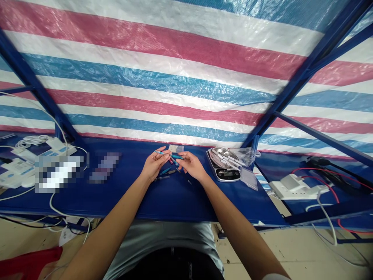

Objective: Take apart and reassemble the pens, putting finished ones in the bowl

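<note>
Held item: slim blue pen (170, 154), lying across the fingertips of both hands, centre of frame.
Left hand (153, 165): palm turned up, fingers curled under the pen.
Right hand (190, 165): fingertips pinched on the pen's right end.
Hand state: wrists apart, fingertips close together, both closed on the pen.
Loose nearby: blue pen part (166, 170) and dark pen (161, 178) below the hands; small sliver (189, 182) just below the right hand; small clear packet (176, 148) at the bench's far edge.
Right of hands: digital scale (223, 174) carrying a steel dish (224, 154) of white-tipped pens (231, 158); clear plastic bag (249, 179) just beside it.
Left of hands: pixelated objects (105, 167), not identifiable.
Surface: blue-covered bench (122, 200).
Risk, dropped parts: a loosened pinch could let small pieces fall among the loose pens.
Risk, lost sliver: a brush from the right wrist could push it out of sight.
Risk, scale: a wide rightward swing could knock it and spill the dish.
Edges: the far edge meets the striped tarp (145, 77), close above the packet.
Open room: blue bench toward the near edge and left of the hands; tight on the right, by the scale.
</note>
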Demonstrator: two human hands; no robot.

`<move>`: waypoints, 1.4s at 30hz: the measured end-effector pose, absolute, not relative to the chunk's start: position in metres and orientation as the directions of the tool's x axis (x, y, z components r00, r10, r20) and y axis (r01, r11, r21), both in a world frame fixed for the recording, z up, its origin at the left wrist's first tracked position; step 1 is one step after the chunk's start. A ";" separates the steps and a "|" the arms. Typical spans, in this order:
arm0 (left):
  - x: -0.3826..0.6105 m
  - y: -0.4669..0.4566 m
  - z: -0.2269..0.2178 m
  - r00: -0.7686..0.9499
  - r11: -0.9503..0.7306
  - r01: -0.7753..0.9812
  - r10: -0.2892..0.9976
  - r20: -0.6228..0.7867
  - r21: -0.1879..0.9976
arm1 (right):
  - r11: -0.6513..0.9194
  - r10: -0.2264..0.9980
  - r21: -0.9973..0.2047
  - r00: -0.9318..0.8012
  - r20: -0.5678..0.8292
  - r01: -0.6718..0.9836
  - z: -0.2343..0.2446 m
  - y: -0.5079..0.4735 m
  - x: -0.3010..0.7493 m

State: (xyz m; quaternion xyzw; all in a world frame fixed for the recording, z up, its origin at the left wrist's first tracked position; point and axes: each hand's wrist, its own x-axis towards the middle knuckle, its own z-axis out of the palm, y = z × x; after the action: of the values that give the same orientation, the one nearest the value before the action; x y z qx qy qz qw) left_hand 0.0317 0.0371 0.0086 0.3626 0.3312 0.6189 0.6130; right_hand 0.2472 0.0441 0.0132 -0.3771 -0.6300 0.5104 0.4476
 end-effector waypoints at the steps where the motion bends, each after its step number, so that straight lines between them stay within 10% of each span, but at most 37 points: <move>1: 0.032 0.037 0.008 0.016 -0.032 -0.514 0.999 0.047 0.857 | 0.210 0.928 -0.977 -0.319 0.193 0.019 0.014 0.044 0.247; 11: 0.034 0.033 0.014 0.107 -0.039 -0.507 0.988 0.108 0.861 | -0.041 0.956 -0.991 -0.293 -0.002 -0.127 0.020 0.043 0.248; 28: 0.025 0.040 0.008 -0.039 -0.078 -0.405 0.997 0.067 0.911 | 0.059 0.953 -0.988 -0.286 0.098 -0.142 0.014 0.048 0.254; 42: 0.013 0.049 0.000 -0.283 -0.091 -0.287 0.959 0.007 0.954 | 0.417 0.902 -0.909 0.120 0.415 0.003 0.029 0.052 0.267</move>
State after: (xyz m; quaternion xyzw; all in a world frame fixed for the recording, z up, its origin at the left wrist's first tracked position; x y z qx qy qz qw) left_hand 0.0130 0.0486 -0.0003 0.3562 0.4718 0.6472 0.4814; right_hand 0.2667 0.0515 0.0294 -0.4048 -0.5592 0.3570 0.6293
